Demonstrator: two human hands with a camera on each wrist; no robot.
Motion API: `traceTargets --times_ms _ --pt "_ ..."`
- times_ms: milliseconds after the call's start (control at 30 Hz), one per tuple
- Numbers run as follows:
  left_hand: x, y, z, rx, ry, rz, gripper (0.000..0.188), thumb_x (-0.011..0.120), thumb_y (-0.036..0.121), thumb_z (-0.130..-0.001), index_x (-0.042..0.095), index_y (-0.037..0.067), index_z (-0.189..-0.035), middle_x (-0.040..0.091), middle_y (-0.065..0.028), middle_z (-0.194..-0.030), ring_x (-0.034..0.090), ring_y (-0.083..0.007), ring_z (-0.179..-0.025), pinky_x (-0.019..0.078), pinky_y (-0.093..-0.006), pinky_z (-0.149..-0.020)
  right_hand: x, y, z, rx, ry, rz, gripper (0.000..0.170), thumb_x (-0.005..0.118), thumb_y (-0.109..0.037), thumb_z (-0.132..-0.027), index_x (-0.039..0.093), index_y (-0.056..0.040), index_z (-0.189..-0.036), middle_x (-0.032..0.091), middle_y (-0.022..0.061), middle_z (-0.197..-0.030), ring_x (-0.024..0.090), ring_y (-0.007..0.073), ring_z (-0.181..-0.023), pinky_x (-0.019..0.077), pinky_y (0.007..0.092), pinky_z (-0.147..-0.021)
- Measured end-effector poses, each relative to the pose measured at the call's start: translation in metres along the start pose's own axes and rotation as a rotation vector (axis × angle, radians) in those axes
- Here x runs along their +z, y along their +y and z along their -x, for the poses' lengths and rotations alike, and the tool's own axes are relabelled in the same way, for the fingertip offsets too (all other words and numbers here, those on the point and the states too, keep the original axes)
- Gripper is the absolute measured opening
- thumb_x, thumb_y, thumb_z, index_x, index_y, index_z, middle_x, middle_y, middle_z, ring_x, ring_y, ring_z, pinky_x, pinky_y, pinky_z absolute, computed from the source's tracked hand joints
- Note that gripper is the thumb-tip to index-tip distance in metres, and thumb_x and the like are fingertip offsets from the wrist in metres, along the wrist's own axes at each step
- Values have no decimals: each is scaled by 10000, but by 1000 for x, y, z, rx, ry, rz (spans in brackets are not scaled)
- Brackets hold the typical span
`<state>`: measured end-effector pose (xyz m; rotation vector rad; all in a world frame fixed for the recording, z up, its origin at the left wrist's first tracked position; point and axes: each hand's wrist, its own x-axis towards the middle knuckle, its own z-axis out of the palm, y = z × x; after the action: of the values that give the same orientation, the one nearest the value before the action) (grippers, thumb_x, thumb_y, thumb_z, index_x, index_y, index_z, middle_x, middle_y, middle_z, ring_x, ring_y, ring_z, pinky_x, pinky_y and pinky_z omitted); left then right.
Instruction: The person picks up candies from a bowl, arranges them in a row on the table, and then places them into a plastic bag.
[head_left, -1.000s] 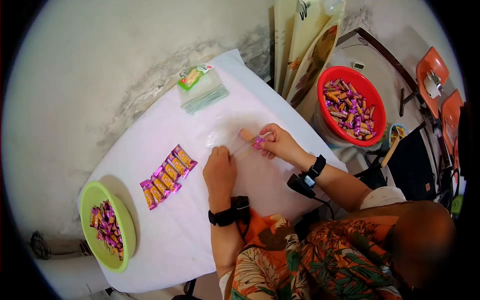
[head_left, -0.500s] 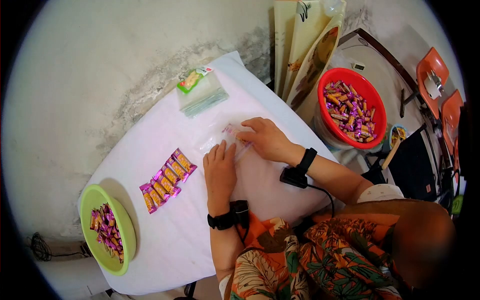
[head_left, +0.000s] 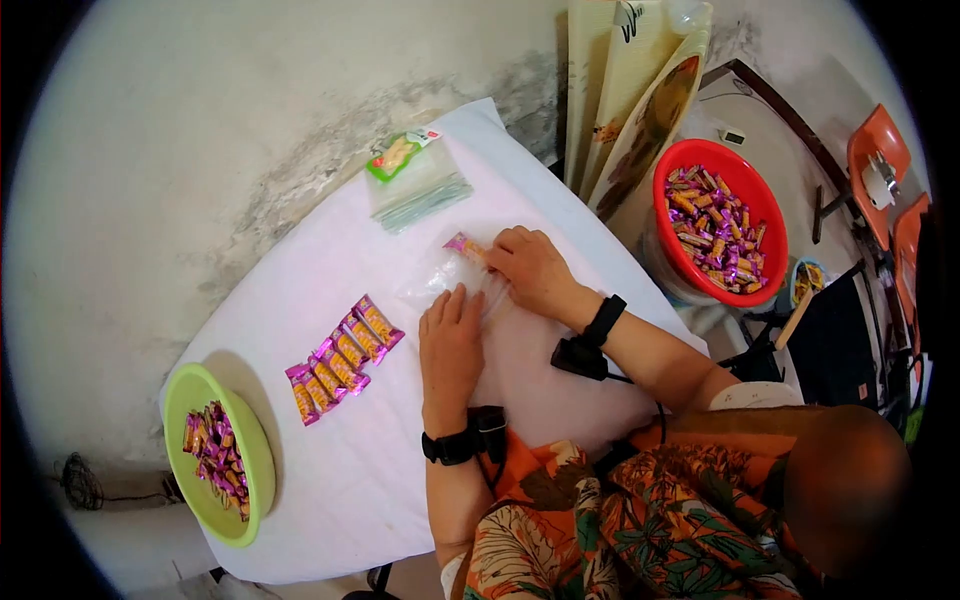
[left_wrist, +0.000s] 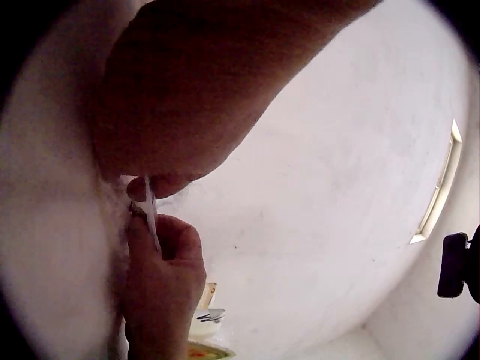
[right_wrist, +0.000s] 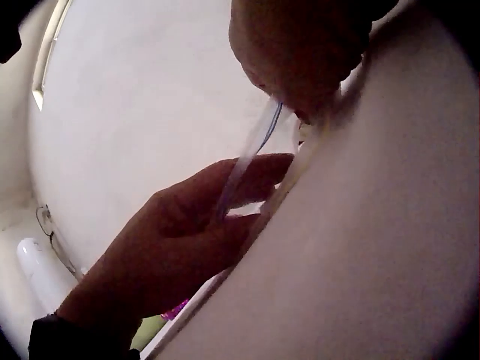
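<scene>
A clear plastic bag [head_left: 432,282] lies on the white-covered table between the two hands. My left hand [head_left: 452,345] holds its near edge, with the clear film running between thumb and fingers in the right wrist view [right_wrist: 191,225]. A wrapped snack bar [head_left: 465,246], purple and orange, shows at the bag's far side. My right hand [head_left: 538,272] grips the bar's near end, fingers bent at the bag's mouth, and covers part of it. Left of the hands, several matching snack bars [head_left: 345,360] lie side by side in a slanting row.
A stack of clear bags [head_left: 425,200] with a green-edged packet [head_left: 398,155] lies at the table's far side. A green basin [head_left: 262,455] of snack bars stands at the left. Beyond the right edge is a red basin [head_left: 664,215] full of them.
The right hand has moved up and left with the snack bar, to the bag's far side. The left hand has stayed at the bag, its fingers now stretched farther forward.
</scene>
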<state>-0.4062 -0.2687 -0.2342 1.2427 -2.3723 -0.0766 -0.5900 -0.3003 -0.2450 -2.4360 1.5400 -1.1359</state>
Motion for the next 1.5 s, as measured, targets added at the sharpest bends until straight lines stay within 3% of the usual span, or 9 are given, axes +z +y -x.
traceTargets --times_ms 467,833,1000,1133,1200,1267,1400,1433,1500 --pt "-3 -1 1 -9 1 25 324 515 31 -803 596 34 -1117 546 -161 -1231 488 -339 -1143 384 -424 -964 4 4 -9 -73 -51 116 111 600 -102 -733 604 -119 -842 534 66 -867 509 246 -879 366 369 -743" --pt "-23 9 -4 -131 149 127 266 618 31 -740 585 18 -1004 584 -131 -1010 540 -328 -963 470 -399 -821 -29 -2 -7 -16 -256 36 328 655 -66 -691 635 -64 -1018 566 120 -915 537 301 -897 438 396 -768" --pt "-15 6 -2 -275 -97 51 248 595 96 -800 600 76 -1047 598 -112 -1033 575 -311 -924 492 -394 -753 -29 -49 -31 -130 -148 -308 293 642 -145 -746 621 -87 -1033 577 142 -915 543 345 -934 449 407 -792" --pt "4 -7 14 -364 -59 224 314 597 153 -816 594 98 -1125 595 -119 -1140 572 -305 -1031 486 -383 -809 10 -96 -59 -125 -452 -181 248 559 -178 -808 630 -89 -1029 601 161 -939 574 356 -905 465 421 -786" --pt "16 -18 21 -213 37 116 390 610 186 -803 576 104 -1183 577 -123 -1212 551 -290 -1111 470 -380 -869 26 -102 -73 -174 -511 -73 247 525 -188 -828 631 -94 -1030 614 171 -949 584 361 -901 469 430 -787" --pt "22 -24 23 -128 154 178 386 622 193 -773 590 101 -1147 590 -133 -1169 561 -293 -1084 470 -391 -854 44 -98 -86 -236 -791 -267 247 493 -189 -840 629 -101 -1026 632 195 -954 595 378 -915 472 445 -793" --pt "18 -25 22 -66 271 281 380 639 189 -726 608 109 -1096 599 -144 -1139 576 -305 -1040 484 -407 -805 56 -98 -87 -268 -825 -172 246 480 -231 -847 618 -94 -998 641 203 -934 600 384 -909 473 462 -755" --pt "14 -26 23 -65 271 285 380 639 189 -726 608 109 -1096 599 -144 -1139 576 -305 -1040 484 -407 -805 58 -97 -87 -266 -826 -169 246 480 -231 -847 618 -94 -998 641 203 -934 600 384 -909 473 462 -755" --pt "6 -24 21 -211 -55 315 354 651 190 -728 602 98 -1065 612 -147 -1073 599 -325 -957 498 -420 -745 53 -93 -87 -171 -777 -303 211 519 -231 -834 622 -90 -953 625 199 -914 604 378 -837 472 457 -706"
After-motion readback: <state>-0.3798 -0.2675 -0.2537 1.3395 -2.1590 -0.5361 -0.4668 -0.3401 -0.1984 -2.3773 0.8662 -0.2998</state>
